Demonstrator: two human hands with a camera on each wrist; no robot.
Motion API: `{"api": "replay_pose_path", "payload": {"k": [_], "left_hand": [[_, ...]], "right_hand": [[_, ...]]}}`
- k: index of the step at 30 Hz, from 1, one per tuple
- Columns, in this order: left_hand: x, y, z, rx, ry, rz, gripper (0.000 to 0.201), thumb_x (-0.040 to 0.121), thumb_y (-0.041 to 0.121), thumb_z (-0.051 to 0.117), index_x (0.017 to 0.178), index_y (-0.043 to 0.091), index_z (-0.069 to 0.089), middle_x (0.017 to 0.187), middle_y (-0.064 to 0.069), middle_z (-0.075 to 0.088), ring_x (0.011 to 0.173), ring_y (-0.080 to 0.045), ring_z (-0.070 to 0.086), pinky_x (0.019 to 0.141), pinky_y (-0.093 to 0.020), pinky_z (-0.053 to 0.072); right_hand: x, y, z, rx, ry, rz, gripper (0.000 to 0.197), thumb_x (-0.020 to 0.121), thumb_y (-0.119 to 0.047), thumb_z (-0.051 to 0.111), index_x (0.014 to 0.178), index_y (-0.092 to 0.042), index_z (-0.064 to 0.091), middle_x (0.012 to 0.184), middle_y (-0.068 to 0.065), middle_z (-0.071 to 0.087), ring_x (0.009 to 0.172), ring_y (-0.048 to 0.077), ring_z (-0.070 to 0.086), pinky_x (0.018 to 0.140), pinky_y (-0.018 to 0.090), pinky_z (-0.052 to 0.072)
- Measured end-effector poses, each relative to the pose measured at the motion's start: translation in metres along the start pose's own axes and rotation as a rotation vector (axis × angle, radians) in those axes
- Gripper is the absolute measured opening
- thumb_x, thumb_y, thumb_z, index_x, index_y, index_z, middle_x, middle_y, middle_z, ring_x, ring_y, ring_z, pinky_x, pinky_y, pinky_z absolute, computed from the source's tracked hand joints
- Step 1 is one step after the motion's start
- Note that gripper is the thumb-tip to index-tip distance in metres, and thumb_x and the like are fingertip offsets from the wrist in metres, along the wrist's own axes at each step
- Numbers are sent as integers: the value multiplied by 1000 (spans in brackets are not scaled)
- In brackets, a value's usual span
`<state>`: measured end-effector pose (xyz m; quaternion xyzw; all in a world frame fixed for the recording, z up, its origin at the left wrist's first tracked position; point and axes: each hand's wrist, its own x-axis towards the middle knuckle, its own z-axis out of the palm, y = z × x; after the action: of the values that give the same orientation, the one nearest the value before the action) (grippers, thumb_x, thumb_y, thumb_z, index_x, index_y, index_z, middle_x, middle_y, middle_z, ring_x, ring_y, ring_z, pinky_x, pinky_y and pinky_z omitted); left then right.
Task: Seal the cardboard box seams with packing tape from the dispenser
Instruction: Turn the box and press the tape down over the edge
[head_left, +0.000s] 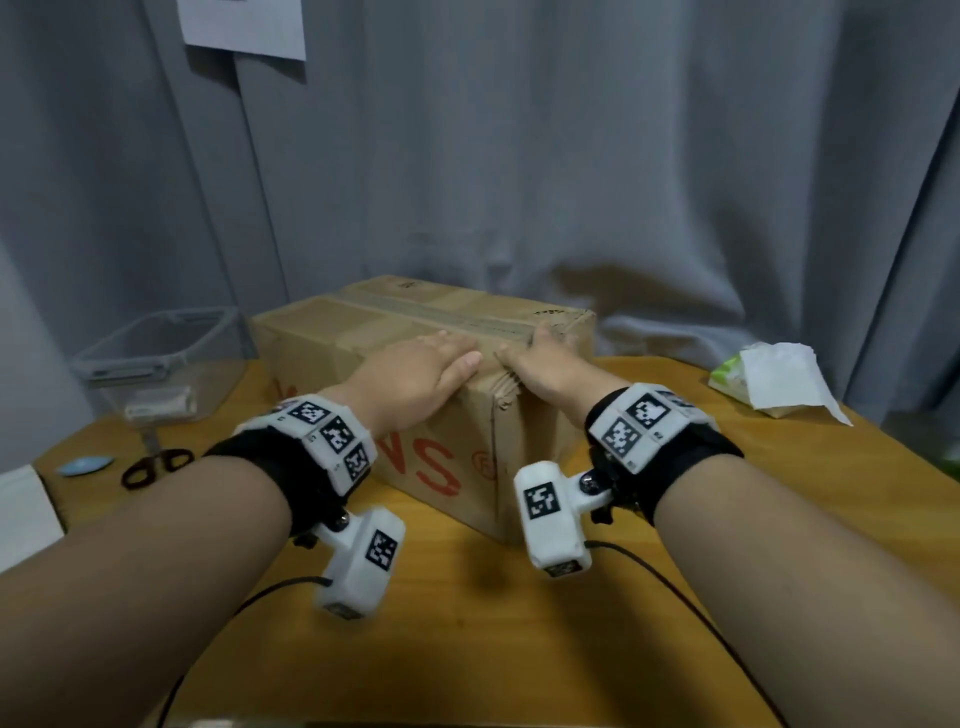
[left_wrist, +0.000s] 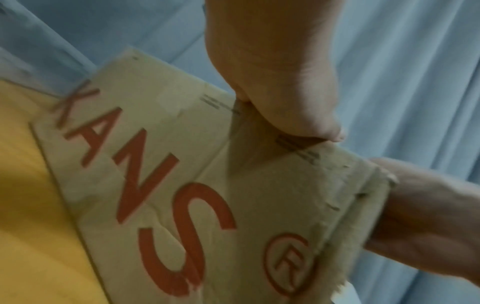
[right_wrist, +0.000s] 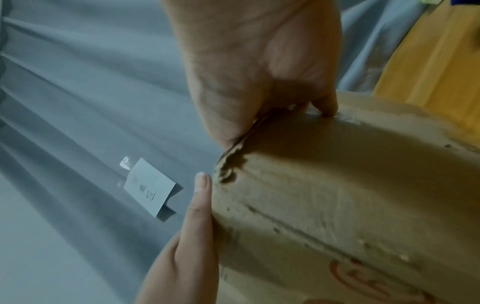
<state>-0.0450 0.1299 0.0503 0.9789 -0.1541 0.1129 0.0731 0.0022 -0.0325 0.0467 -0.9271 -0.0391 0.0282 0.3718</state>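
Observation:
A brown cardboard box (head_left: 447, 462) with red letters on its side stands on the wooden table (head_left: 467, 623), one corner turned toward me. A strip of clear tape (head_left: 467, 319) runs along its top seam. My left hand (head_left: 436, 358) lies flat on the box top by the near corner, fingers straight. My right hand (head_left: 545, 353) presses flat on the top just to its right. In the left wrist view the left hand (left_wrist: 272, 82) bears down on the box's upper edge (left_wrist: 182, 164). In the right wrist view the right hand (right_wrist: 259, 72) rests on the worn box corner (right_wrist: 337, 195). No tape dispenser is in view.
A clear plastic bin (head_left: 156, 358) stands at the back left, with black scissors (head_left: 156, 465) and a small blue object (head_left: 83, 465) in front of it. A tissue pack (head_left: 774, 379) lies at the right. A grey curtain (head_left: 571, 156) hangs close behind the box.

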Motion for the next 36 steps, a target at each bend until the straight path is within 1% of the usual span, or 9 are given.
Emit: {"api": "replay_pose_path", "payload": {"k": [4,9,11,13,16,25,28,31,36], "left_hand": [[20,50,14,27,11,11,54,99,46,22,142,18,40,149,-6,38,139,-19,32,112,-30,24],[60,87,2,28,48,15,46,100,33,28,111,8,65,117,-16,64,109,-32,57,85,-34,43],[75,77,-6,-32,32,42,42,101,28,31,117,4,62,126,-18,59,116,-31,52,93,-32,38],[85,68,-2,-99,-126,80,47,102,29,25,142,9,39,151,-11,34,139,-23,31,113,-32,20],[95,64,10,-130,-338,65,52,103,34,13,151,16,11,159,-2,8,146,-15,7,117,-32,1],[78,-38,-22,-27,-403,-277,58,100,49,11,151,22,16,158,5,13,145,-15,15,117,-32,6],[76,-46,-22,4,-377,-285,55,102,40,12,151,15,10,159,1,5,146,-17,10,119,-33,6],[77,-37,-17,-7,-330,-274,54,103,36,12,151,11,12,159,-5,8,146,-19,7,119,-34,4],[81,-18,-9,-73,-337,-162,51,103,35,14,150,17,17,158,-6,16,146,-20,12,118,-36,4]], "right_hand": [[-4,12,-39,-50,-38,-121,52,97,-20,47,141,3,32,135,3,43,124,19,45,98,20,33],[1,16,-72,-325,-131,-58,35,100,-18,38,125,1,53,131,20,55,119,31,51,96,30,39],[2,13,-73,-398,-139,-38,38,102,-21,32,127,0,51,136,19,51,124,30,48,98,30,36],[4,8,-73,-405,-116,-8,40,102,-16,27,132,1,47,141,20,46,129,30,44,101,29,33],[8,1,-69,-489,-84,-27,40,101,-9,27,135,1,45,144,18,43,132,29,41,105,30,30],[17,-10,-62,-762,-126,4,30,93,-23,43,109,-6,62,111,13,63,105,31,60,97,42,48],[20,-16,-53,-769,-74,7,41,96,-31,38,123,-6,57,130,14,56,121,33,52,105,43,40],[23,-26,-31,-666,-163,-6,68,96,-56,22,146,-11,29,156,15,22,144,34,19,116,50,16],[28,-23,-17,-688,-151,36,74,88,-70,6,151,-32,1,160,6,-8,146,32,-6,111,66,-2]]}}
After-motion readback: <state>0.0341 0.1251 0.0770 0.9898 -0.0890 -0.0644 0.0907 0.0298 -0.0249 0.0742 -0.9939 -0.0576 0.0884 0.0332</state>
